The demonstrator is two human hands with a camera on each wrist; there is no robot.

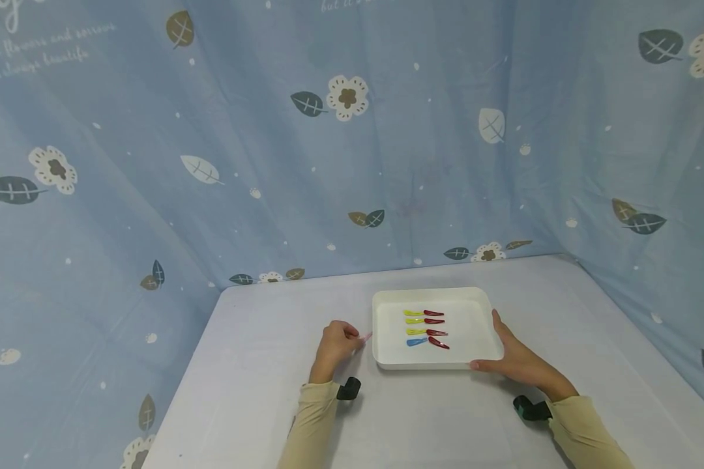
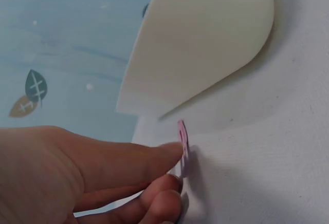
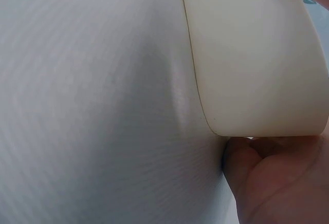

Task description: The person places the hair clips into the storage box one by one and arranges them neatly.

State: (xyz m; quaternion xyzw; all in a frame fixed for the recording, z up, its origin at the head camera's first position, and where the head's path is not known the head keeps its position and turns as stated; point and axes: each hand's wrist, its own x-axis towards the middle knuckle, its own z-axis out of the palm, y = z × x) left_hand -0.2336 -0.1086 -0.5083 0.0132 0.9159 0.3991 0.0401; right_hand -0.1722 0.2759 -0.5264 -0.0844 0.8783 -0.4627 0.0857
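My left hand [image 1: 338, 345] pinches a small pink hair clip [image 2: 182, 131] between thumb and fingers, just left of the white tray [image 1: 431, 366]. The clip stands out past the fingertips toward the tray's left wall. With my right hand [image 1: 522, 359] I hold the tray at its right front corner, the thumb along the front wall and the fingers on the right side. Inside the tray lie several snap hair clips in short rows: yellow clips [image 1: 414, 321] and one blue clip [image 1: 416, 341] on the left, red clips [image 1: 434, 321] on the right, ends close together.
The tray stands on a table with a white cloth [image 1: 258, 391]. A blue patterned curtain [image 1: 387, 163] hangs behind the table and along both sides. Each wrist carries a small black camera [image 1: 349, 389].
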